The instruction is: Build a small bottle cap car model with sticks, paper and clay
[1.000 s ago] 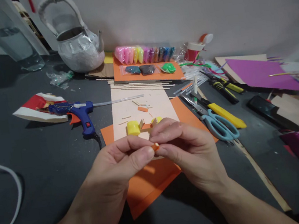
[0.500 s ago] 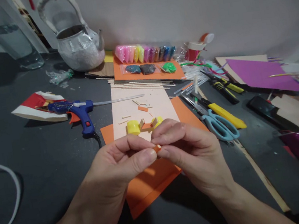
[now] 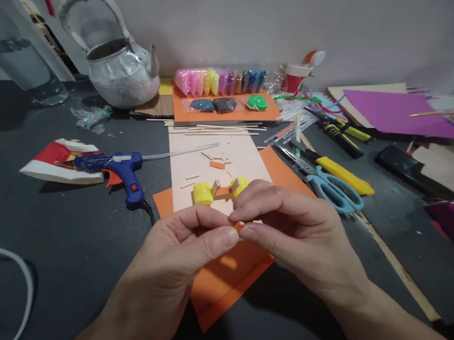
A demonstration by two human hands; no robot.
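Between the fingertips of my left hand point(image 3: 187, 248) and my right hand point(image 3: 290, 228) is a small orange strip point(image 3: 239, 225), mostly hidden by the fingers. Both hands are closed in a pinch on it. Just beyond them, two yellow cylinders point(image 3: 203, 193) with small stick bundles point(image 3: 216, 187) beside them stand on a pale sheet point(image 3: 182, 148). A loose orange piece point(image 3: 217, 165) and several short sticks point(image 3: 192, 177) lie farther up that sheet. Under my hands is an orange sheet point(image 3: 230, 287).
At left a blue glue gun point(image 3: 119, 165) rests on a folded red-and-white carton point(image 3: 59, 162). A metal kettle point(image 3: 123, 75) and a water bottle point(image 3: 19, 58) stand behind. Scissors point(image 3: 333, 189), a yellow cutter point(image 3: 344, 176) and pliers point(image 3: 337, 132) lie at right. Colored clay packets point(image 3: 220, 81) sit at the back.
My right fingertips have shifted slightly over the orange strip, and its pale end shows less now. The other things stay where they were.
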